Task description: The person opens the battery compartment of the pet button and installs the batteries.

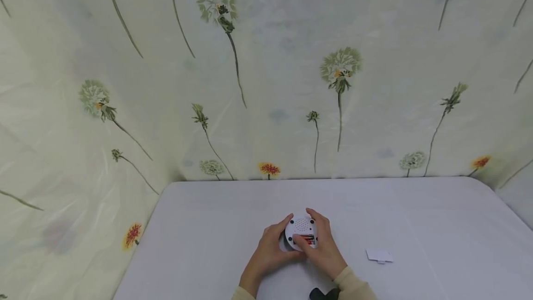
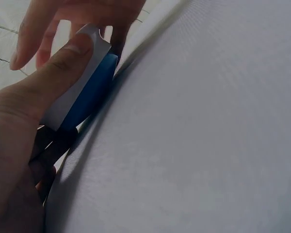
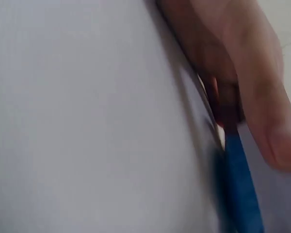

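Observation:
Between both hands is a small round device (image 1: 300,224), its white underside turned up, with speaker holes and dark round feet. Its battery compartment is uncovered, and red-and-black batteries (image 1: 308,239) show inside. A blue lower part (image 2: 94,92) of the device faces the tabletop in the left wrist view. My left hand (image 1: 271,250) grips the left side, thumb along the near edge. My right hand (image 1: 326,246) holds the right side, its thumb (image 3: 276,131) lying over the underside by the batteries. Several fingertips are hidden behind the device.
A small white battery cover (image 1: 379,256) with a tab lies on the white-covered table (image 1: 208,226), right of my hands. A black object (image 1: 324,294) shows beside my right sleeve at the bottom edge. Behind the table hangs a flower-patterned curtain (image 1: 275,82).

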### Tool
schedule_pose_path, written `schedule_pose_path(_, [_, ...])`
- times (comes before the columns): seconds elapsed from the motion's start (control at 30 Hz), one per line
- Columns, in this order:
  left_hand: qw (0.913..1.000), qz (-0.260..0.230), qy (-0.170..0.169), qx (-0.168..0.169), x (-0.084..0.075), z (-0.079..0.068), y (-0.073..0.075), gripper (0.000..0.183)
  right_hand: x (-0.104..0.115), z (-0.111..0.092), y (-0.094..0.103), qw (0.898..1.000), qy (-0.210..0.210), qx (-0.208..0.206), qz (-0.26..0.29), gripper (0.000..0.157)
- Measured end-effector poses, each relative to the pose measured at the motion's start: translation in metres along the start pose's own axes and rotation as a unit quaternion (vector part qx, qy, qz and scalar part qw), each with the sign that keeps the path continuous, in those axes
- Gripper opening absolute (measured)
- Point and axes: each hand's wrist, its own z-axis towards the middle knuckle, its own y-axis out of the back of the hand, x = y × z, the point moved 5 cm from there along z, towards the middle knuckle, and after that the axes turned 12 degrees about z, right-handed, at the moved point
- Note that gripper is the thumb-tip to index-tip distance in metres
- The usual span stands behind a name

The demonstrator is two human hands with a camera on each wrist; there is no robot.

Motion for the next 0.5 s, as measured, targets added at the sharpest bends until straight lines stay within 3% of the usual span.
schedule_pose_path(0.1, [0.9999,0.001,-0.009,-0.006,-0.0004,0.0006,0.0007,0.091,-0.0056,0.0005,-0.0036,0.998,-0.050,-0.012,0.028,0.078])
schedule_pose_path(0.2, [0.9998,0.001,-0.016,-0.013,-0.0002,0.0017,0.0012,0.090,-0.0077,0.0023,-0.0056,0.997,-0.071,-0.026,0.030,0.081])
schedule_pose_path(0.5, [0.9999,0.003,-0.008,-0.006,0.0043,0.0019,-0.0035,0.089,-0.0044,0.0002,-0.0064,0.997,-0.073,-0.019,0.014,0.076])
